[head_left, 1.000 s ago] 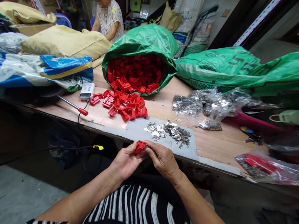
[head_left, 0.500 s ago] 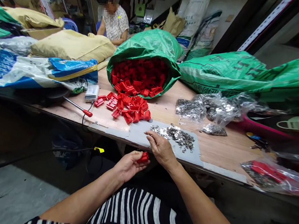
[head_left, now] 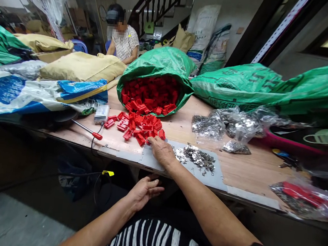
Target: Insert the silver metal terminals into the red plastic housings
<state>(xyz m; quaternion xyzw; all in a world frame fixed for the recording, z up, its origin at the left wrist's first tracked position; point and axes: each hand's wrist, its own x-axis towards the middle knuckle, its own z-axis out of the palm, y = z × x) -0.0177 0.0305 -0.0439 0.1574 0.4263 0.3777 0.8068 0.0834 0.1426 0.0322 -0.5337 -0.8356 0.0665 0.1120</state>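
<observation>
My left hand (head_left: 145, 192) is held below the table's front edge, palm turned up and fingers stretched out, with nothing visible in it. My right hand (head_left: 162, 152) reaches over the grey mat (head_left: 145, 159). Its curled fingertips are at the near edge of a loose pile of red plastic parts (head_left: 144, 126); whether they grip one is hidden. To the right of that hand, small shiny metal pieces (head_left: 197, 155) lie heaped on the mat. Behind the loose pile, a green woven sack (head_left: 161, 59) lies with its mouth facing me, full of the same red parts.
A red-tipped metal lever (head_left: 88, 129) juts out at left beside a small white box (head_left: 101, 114). Plastic bags of metal pieces (head_left: 218, 124) lie at right, with another bag (head_left: 304, 196) near the front edge. Green sacks (head_left: 240, 84) line the back. Across the table sits a person (head_left: 125, 42).
My right hand has moved left and forward from beside the metal pieces to the red pile. The red part that was in my left hand is gone from it, and that hand has opened.
</observation>
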